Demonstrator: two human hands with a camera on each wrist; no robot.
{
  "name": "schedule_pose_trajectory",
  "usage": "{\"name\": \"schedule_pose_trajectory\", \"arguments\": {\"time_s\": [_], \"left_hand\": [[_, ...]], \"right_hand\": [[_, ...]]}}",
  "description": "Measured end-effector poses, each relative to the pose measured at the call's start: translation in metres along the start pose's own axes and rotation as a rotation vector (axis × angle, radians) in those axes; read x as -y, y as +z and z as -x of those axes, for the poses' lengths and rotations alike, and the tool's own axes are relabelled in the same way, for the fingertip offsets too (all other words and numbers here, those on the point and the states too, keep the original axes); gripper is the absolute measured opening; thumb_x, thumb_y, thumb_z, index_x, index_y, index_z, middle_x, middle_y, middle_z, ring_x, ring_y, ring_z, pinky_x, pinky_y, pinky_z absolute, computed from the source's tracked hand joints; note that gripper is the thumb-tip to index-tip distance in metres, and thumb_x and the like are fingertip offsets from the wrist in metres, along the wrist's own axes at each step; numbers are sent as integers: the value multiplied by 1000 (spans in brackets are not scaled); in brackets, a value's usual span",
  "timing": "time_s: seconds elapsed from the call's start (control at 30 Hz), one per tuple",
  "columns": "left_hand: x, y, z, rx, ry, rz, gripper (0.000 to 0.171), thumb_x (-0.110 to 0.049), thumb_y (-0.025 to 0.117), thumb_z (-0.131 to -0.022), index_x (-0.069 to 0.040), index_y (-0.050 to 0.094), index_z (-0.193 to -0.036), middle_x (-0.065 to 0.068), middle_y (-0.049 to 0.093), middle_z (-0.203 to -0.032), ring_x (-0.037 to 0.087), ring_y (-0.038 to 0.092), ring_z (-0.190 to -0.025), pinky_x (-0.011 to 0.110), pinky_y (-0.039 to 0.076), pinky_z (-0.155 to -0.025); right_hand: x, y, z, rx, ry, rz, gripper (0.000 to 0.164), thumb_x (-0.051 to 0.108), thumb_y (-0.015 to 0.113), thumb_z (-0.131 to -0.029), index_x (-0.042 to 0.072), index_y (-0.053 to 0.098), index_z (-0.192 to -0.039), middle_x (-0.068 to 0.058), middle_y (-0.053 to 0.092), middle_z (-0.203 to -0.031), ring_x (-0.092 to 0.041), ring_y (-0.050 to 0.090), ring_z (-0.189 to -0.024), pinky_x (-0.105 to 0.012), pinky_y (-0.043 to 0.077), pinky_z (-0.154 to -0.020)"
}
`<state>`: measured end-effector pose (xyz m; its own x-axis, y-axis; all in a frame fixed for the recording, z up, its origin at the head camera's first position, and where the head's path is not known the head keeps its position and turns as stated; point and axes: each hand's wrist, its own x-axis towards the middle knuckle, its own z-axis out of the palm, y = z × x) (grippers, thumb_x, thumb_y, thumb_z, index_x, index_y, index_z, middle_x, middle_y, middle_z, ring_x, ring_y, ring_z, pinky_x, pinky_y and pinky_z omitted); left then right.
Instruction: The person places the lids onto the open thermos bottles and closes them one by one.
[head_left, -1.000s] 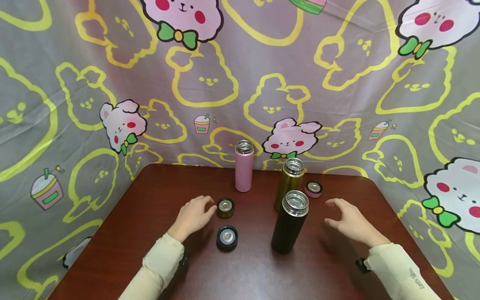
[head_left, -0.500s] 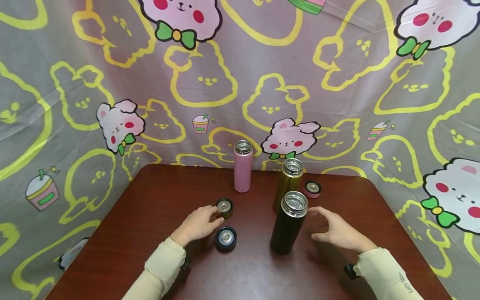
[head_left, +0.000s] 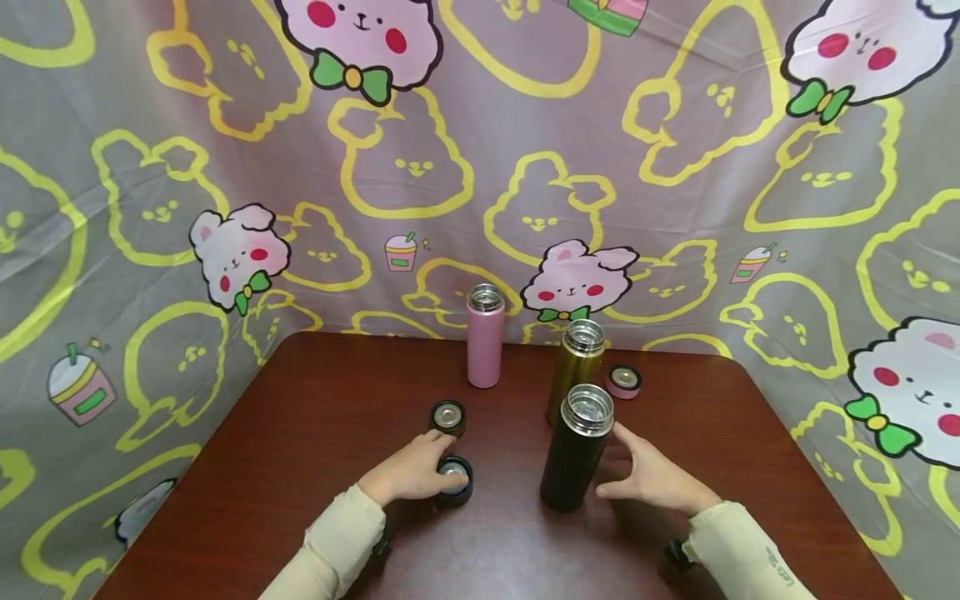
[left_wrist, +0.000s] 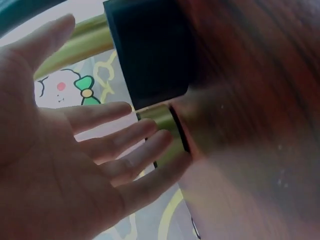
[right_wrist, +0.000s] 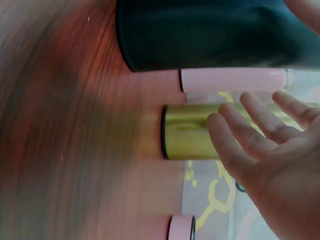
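Note:
My left hand hovers at the black lid, its thumb overlapping the lid's top in the head view. Its fingertips reach toward the gold lid just behind. The left wrist view shows those fingers straight and spread, with the black lid beside them. On the right, an uncapped black bottle stands upright. My right hand comes up to its right side, fingers reaching behind it and thumb in front. Seen from the right wrist, the fingers are extended, apart from the black bottle.
Behind the black bottle stands an open gold bottle, with a pink lid to its right. An open pink bottle stands farther back on the brown table. A patterned cloth hangs around the table's back and sides.
My left hand has moved from beside the gold lid toward me, to the black lid. My right hand has moved left, up to the black bottle. Bottles and lids stay put.

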<state>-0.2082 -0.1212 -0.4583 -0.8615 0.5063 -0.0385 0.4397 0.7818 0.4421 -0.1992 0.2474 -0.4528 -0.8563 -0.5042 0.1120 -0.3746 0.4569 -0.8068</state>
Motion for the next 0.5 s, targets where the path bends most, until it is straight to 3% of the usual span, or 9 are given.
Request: {"name": "schedule_pose_trajectory", "arguments": {"time_s": [0.17,0.3,0.5], "left_hand": [[-1,3,-1,67,-23,6,81,-52,62,-72,-2,37,-131,16,37,-129,31,36,-117,44,35,-90],[-3,6,-2,57,-12,0,83,-48,67,-69,-2,36,-131,16,39,-127,31,38,-115,43,35,-89],[-6,10,-2,60,-4,-6,86,-45,71,-66,0,36,-131,15,42,-121,28,41,-110,39,39,-86]], "right_hand": [[-1,8,-6,1,-54,-96,84,17,79,-63,15,30,-131,-8,46,-122,-23,53,-102,-35,44,-81],[1,14,-9,-18,-21,-97,76,21,80,-62,13,37,-125,-6,50,-117,-21,53,-101,-29,43,-81],[2,22,-13,-1,2,-163,73,18,78,-65,9,37,-124,-10,48,-119,-22,51,-103,-30,44,-81]]}}
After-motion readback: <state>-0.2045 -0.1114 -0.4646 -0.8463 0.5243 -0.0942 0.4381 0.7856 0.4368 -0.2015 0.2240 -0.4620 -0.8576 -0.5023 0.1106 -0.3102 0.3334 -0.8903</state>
